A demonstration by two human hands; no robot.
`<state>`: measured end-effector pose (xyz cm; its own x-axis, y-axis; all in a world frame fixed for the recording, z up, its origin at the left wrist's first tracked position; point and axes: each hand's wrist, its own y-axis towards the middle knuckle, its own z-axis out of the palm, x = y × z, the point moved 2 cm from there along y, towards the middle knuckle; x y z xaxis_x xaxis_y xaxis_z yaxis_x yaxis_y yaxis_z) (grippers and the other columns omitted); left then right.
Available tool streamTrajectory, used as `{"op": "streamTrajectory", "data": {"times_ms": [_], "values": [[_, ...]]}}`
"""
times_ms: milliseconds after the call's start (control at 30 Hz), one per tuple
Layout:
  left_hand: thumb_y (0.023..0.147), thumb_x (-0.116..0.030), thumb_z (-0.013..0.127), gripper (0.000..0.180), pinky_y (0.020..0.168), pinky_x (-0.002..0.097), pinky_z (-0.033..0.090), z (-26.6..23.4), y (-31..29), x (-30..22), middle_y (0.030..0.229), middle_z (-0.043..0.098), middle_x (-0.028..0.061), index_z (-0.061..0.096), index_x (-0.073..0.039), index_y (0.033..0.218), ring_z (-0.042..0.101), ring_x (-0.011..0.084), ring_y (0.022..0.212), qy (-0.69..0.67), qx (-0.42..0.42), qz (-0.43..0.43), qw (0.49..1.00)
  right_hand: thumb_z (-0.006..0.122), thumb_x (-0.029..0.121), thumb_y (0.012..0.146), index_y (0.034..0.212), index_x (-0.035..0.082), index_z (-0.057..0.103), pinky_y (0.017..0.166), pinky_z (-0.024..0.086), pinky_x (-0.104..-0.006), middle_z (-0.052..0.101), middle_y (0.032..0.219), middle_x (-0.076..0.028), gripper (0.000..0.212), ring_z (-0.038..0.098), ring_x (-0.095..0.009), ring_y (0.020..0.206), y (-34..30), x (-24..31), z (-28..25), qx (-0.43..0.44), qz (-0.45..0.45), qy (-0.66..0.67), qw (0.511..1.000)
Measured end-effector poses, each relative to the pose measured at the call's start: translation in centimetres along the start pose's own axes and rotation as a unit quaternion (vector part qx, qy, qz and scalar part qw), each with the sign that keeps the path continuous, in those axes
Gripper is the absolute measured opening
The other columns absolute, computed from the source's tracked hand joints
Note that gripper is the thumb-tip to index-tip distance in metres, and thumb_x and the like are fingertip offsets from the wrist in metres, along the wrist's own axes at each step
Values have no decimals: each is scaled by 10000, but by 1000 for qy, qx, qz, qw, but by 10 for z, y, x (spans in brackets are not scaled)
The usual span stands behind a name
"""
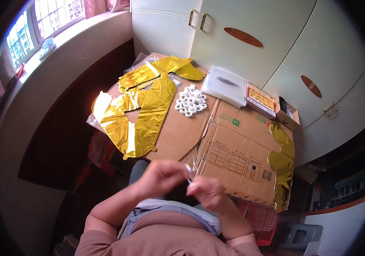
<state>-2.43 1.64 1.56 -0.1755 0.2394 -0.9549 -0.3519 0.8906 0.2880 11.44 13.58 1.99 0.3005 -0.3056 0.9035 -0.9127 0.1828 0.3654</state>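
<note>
White piece [188, 169] pinched in fingers [196, 186] — tan box [287, 120] holds, seemingly, dark items [283, 105].

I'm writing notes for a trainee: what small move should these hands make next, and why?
Probably steady the small white piece at the left hand's fingertips before setting it down: the right hand is close beside it, both hands look blurred, and the white rings lie bunched farther off on the cardboard.

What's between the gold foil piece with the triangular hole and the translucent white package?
In the head view, a cluster of small white rings lies between the gold foil piece and the translucent white package.
</note>
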Motion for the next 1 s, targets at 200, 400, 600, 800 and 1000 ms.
{"op": "streamTrajectory", "data": {"times_ms": [200,400,600,800,1000], "values": [[910,-43,611,182,482,188,405,-2,-8,-13,863,665,23,691,-31,1074,512,46,548,-276,77,-133,949,567,125,941,818,31,594,601,435,-300,536,705,-85,158,546,-196,647,0,-22,8,24,56,-16,998],[924,-42,584,170,552,191,469,14,-9,9,935,692,55,697,-38,1051,591,55,689,-1,32,-13,999,593,115,919,792,37,585,578,440,-307,552,696,-86,149,571,-213,637,13,14,-17,-42,-36,-88,995],[935,-121,607,181,510,198,433,-2,-3,5,780,637,-25,698,-49,1074,515,32,574,-205,-48,-153,965,646,68,870,825,38,588,588,450,-318,537,707,-107,79,559,-265,620,-3,-21,5,1,-15,-114,993],[934,-105,599,184,497,193,406,20,-17,1,847,656,14,688,-33,1078,495,42,564,-219,59,-191,955,596,128,919,819,50,574,572,445,-341,528,700,-96,128,569,-259,642,16,-14,-21,-44,-8,-128,991],[943,-122,584,217,467,182,372,22,-7,24,784,662,16,660,-7,1110,483,48,520,-278,-85,-205,935,667,87,859,843,56,612,578,478,-321,595,747,-77,64,592,-223,650,4,-8,-2,-119,-135,-276,944]]}}
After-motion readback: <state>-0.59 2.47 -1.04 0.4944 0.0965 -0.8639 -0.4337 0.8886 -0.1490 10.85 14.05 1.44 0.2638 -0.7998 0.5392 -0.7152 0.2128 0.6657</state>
